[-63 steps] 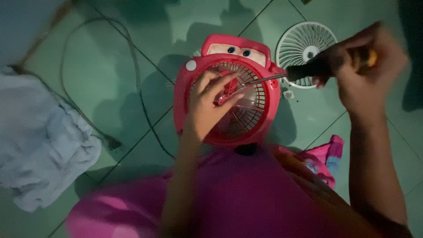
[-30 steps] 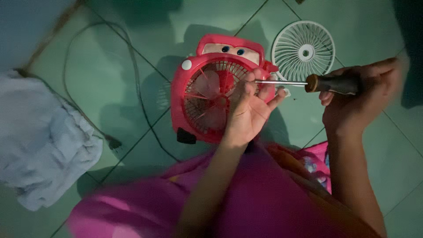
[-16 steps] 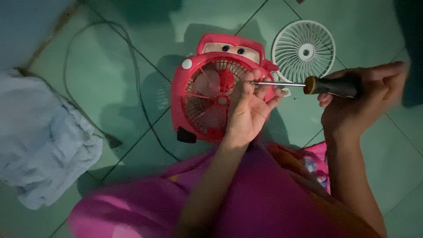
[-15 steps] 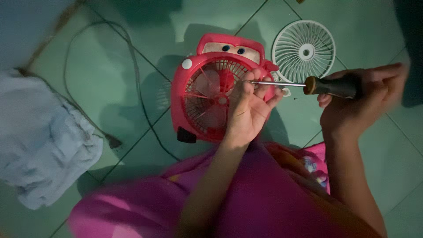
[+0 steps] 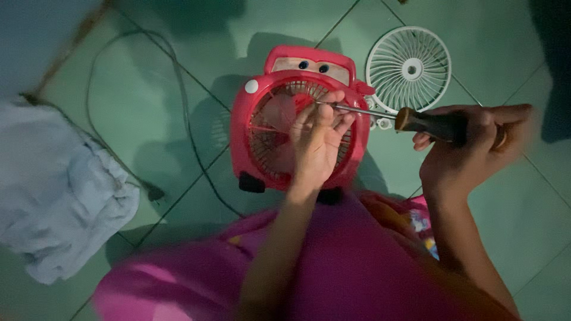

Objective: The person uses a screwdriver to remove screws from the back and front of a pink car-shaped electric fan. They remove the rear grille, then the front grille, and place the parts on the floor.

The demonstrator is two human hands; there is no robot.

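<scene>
steadying the red fan [image 5: 256,142] on the floor, left hand [image 5: 318,139] rests open on its grille; right hand [image 5: 464,151] grips the screwdriver [image 5: 410,117], tip at the grille. next: seat tip squarely.

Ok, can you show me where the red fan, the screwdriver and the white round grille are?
red fan [image 5: 253,128]: head view, on its left red frame.
screwdriver [image 5: 431,123]: head view, on the dark handle that the right hand [image 5: 470,151] grips.
white round grille [image 5: 409,68]: head view, on its middle hub, lying on the floor.
</scene>
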